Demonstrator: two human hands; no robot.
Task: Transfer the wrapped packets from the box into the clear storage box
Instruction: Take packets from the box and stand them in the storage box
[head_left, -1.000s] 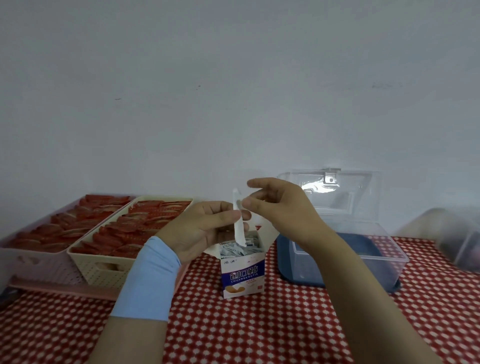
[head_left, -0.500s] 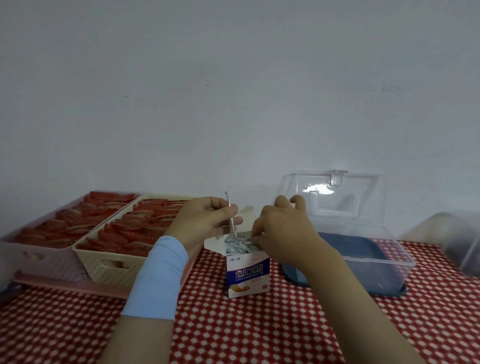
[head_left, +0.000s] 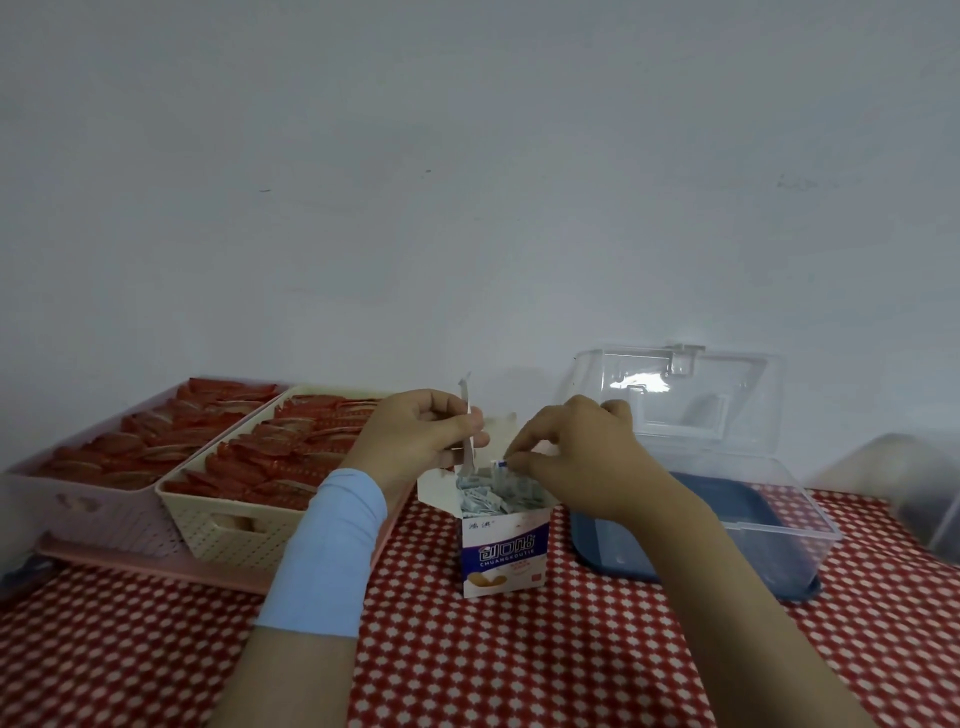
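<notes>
— Packets (head_left: 491, 496), where are they sitting? Take me across from the left.

— Far left first: a pale pink basket (head_left: 78, 512) and a cream basket (head_left: 228, 525) stand side by side on a pink tray (head_left: 156, 564), both filled with red wrapped items. All of it rests on a red-and-white checked tablecloth (head_left: 467, 654).

— And the hands?

— The left hand (head_left: 421, 434), with a light blue band (head_left: 327, 556) around the wrist, is curled closed, thumb pressed against the fingers, pinching a thin white packet (head_left: 467, 415) that stands upright out of the grip. It hovers just above and left of the box (head_left: 504, 545).

— The box itself?

— Small, white and blue carton, upright on the cloth at centre, top flaps folded open. The wrapped packets fill it to the brim in a loose heap.

— Right hand?

— The right hand (head_left: 576, 457) reaches down over the open top, fingertips drawn together on one packet with a blue mark (head_left: 500, 464) at the top of the heap.

— And the storage box?

— The clear storage box (head_left: 779, 540) is just right of the carton, behind the right forearm, with a blue bottom and its transparent lid (head_left: 675, 400) standing open against the wall. I cannot tell whether any packets lie inside. Another clear container (head_left: 919, 493) shows blurred at the far right edge.
</notes>
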